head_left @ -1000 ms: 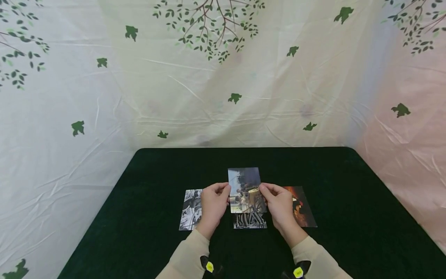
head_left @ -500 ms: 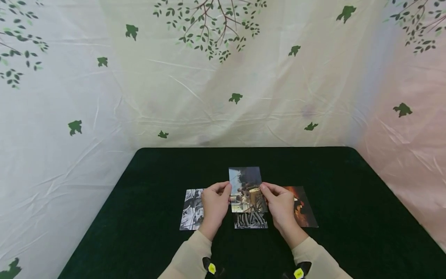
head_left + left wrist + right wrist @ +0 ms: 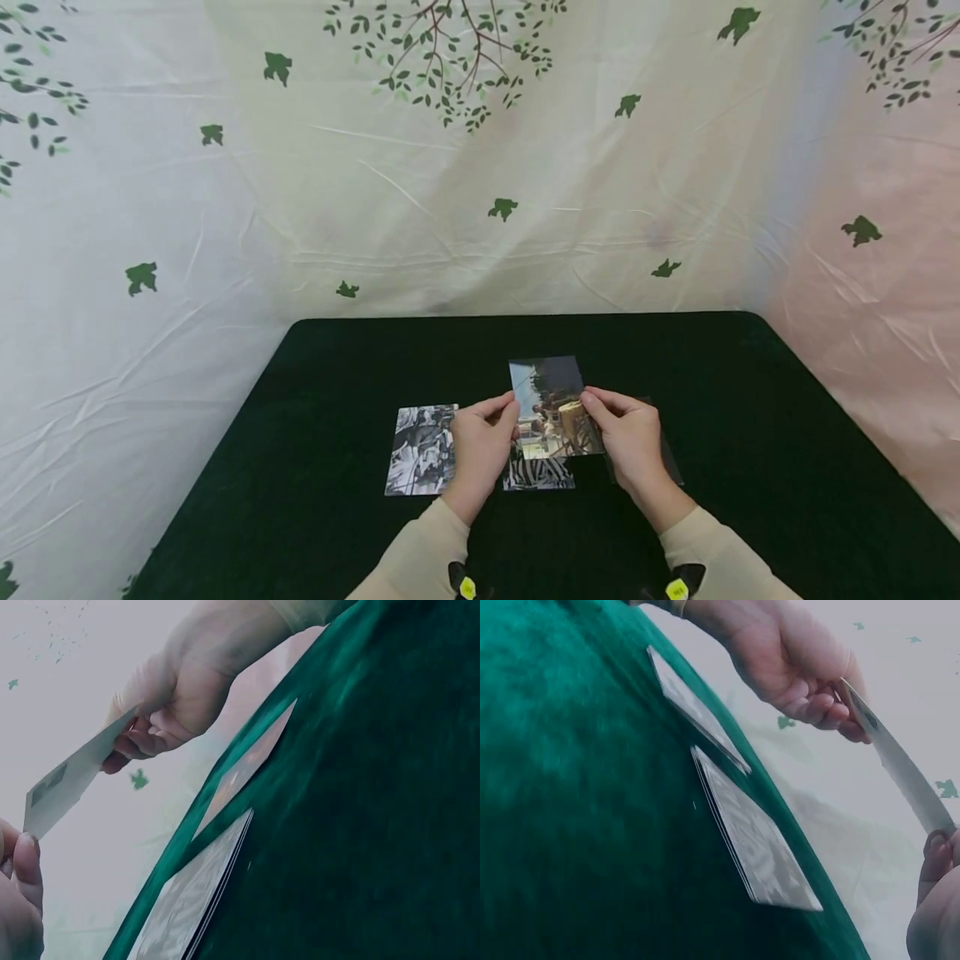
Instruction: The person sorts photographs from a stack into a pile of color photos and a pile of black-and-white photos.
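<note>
Left hand: the left hand [image 3: 480, 446] pinched the left edge of the colour photo [image 3: 555, 407] between thumb and curled fingers, clear of the cloth.
Right hand: the right hand [image 3: 633, 442] pinched the photo's right edge in the same way; the wrist views showed the card [image 3: 71, 780] spanning the gap between both hands, lifted off the table.
Photo held: it hung tilted above the middle of the table, just over the striped stack.
Striped stack: a stack of zebra-patterned photos [image 3: 538, 473] lay flat just below the held card, partly covered by it from the head view.
Left print: a black-and-white photo [image 3: 420, 450] lay flat beside the left hand, apart from the stack.
Right print: a dark photo [image 3: 670, 467] lay mostly hidden under the right hand; its picture could not be made out.
Table: green velvet cloth [image 3: 750, 433] covered it, with a leaf-printed curtain [image 3: 480, 167] behind.
Handling advice: probably best to keep both pinches light and at the edges, hold the card level, and lower it squarely so it neither bends nor drags the prints beneath.
</note>
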The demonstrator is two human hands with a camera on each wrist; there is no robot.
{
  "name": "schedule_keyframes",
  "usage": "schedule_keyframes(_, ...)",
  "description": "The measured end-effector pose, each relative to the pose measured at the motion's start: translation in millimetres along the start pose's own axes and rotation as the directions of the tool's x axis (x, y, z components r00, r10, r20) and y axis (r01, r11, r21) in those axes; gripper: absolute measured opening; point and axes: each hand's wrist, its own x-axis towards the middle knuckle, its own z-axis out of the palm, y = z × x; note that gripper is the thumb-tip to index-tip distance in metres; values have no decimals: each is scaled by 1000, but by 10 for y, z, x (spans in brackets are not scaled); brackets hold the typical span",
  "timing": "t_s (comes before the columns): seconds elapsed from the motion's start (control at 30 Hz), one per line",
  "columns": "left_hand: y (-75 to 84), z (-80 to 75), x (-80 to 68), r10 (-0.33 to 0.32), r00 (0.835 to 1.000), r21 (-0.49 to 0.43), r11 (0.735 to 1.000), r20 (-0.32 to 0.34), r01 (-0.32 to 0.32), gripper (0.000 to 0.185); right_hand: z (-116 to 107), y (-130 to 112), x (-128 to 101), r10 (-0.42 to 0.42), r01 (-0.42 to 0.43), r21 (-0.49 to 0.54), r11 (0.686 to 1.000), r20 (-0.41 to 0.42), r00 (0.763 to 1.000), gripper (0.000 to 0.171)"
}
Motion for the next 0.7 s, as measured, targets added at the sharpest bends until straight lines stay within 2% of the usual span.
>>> schedule_keyframes(0.13,27,162,-54,24,1000,-3,1000,-6,-24,15,-244,-7,-13,24,-23,-21,1000,50,998,39)
schedule_keyframes(0.23,25,309,-80,10,1000,-23,1000,-13,-11,12,-428,7,-16,23,-22,-16,1000,80,996,42)
schedule_keyframes(0.43,-62,616,-137,-69,998,-118,991,4,69,11,-721,126,28,-46,50,-45,998,82,996,46)
schedule_keyframes(0.53,-111,769,-168,-109,994,-160,981,9,109,10,-853,206,57,-47,51,-44,998,87,995,47)
schedule_keyframes(0.7,-177,975,-198,-163,986,-136,977,18,164,10,-1022,348,129,-61,70,-113,991,82,995,50)
